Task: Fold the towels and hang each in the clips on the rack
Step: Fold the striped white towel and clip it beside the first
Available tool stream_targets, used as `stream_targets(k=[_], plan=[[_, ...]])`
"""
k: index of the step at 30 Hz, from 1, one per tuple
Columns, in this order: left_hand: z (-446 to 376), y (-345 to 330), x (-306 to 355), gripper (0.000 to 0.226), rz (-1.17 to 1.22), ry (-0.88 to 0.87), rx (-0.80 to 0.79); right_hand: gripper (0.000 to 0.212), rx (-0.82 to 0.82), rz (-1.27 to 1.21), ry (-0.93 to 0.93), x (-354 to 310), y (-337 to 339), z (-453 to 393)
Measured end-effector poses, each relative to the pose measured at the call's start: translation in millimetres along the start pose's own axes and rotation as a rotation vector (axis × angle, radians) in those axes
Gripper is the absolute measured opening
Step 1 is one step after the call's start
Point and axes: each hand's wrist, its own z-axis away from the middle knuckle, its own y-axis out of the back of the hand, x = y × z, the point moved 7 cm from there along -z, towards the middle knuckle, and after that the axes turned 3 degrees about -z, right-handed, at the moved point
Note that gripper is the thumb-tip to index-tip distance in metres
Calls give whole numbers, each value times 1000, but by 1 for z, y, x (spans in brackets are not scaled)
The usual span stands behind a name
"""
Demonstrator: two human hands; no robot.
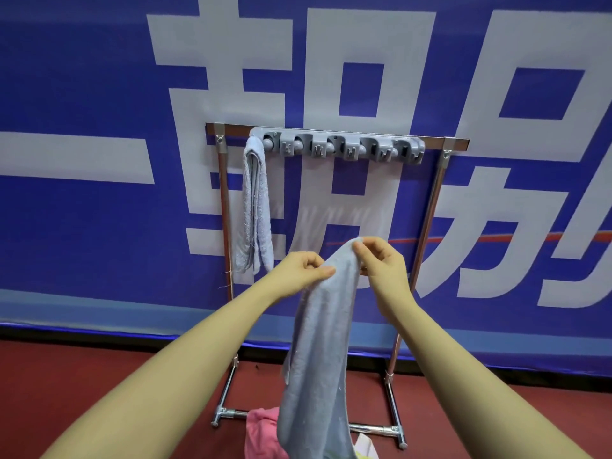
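The rack (427, 226) stands ahead, one towel (253, 207) already clipped at its left end. Both hands pinch the blue towel's (318, 342) top: left hand (303, 270), right hand (381, 260). Keep edges matched (it hangs long) before lifting it to the free clips (344, 148).

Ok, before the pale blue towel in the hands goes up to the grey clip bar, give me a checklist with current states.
1. Left hand grip on the pale blue terry towel: ok, pinching its upper edge.
2. Right hand grip: ok, pinching the top corner.
3. Towel folded narrow: cannot tell; it hangs bunched.
4. Free clip on the grey plastic clip bar: ok, four clips right of the hung towel look empty.
5. Hung folded pale towel secure at the leftmost clip: ok.
6. Chrome tube rack standing upright: ok.
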Motion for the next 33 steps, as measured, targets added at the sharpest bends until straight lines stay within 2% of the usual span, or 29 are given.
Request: stream_targets(k=[5,9,13,18,21,25,33], plan=[[8,-1,-37,18,-17,93,22,11,201,-4,-14,7,24,-1],[13,3,-56,20,-52,140,66,13,255,21,-15,14,38,-2],[11,4,-47,17,65,93,177,15,287,80,-53,26,43,-1],[-1,6,-22,9,70,46,190,4,200,81,-108,41,37,6],[-5,10,-5,7,43,20,186,17,81,83,-55,37,25,9],[-8,14,8,7,68,36,190,14,-24,103,6,28,8,8],[-6,18,30,8,153,-30,213,19,-141,87,-40,27,-16,13]])
